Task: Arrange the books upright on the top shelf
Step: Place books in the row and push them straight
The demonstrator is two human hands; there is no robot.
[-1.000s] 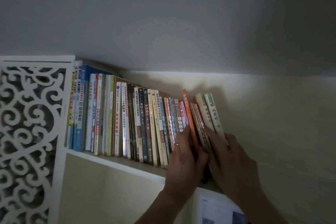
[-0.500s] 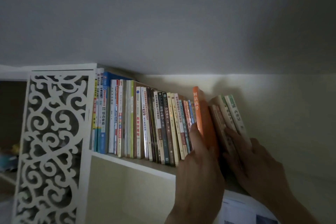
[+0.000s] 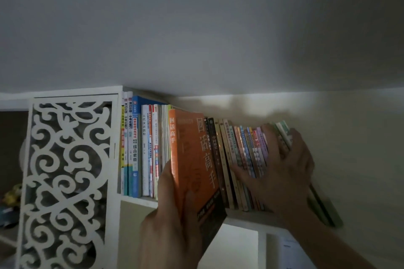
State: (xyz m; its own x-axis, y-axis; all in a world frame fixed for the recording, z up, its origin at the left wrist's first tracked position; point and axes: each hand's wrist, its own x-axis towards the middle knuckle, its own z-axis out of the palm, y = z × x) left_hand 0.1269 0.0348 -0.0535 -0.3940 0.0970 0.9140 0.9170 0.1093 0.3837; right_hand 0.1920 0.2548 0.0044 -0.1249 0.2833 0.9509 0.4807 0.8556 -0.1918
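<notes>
An orange book (image 3: 192, 159) is gripped by the left hand (image 3: 175, 223) in front of the top shelf (image 3: 247, 217), thumb on its cover. At three o'clock, the leaning row of books (image 3: 247, 155) is pressed by the spread right hand (image 3: 282, 172). At nine o'clock stands a white carved panel (image 3: 67, 179).

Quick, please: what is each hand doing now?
Left hand: grips the orange paperback book.
Right hand: open, spread against the leaning row of thin books.
</notes>
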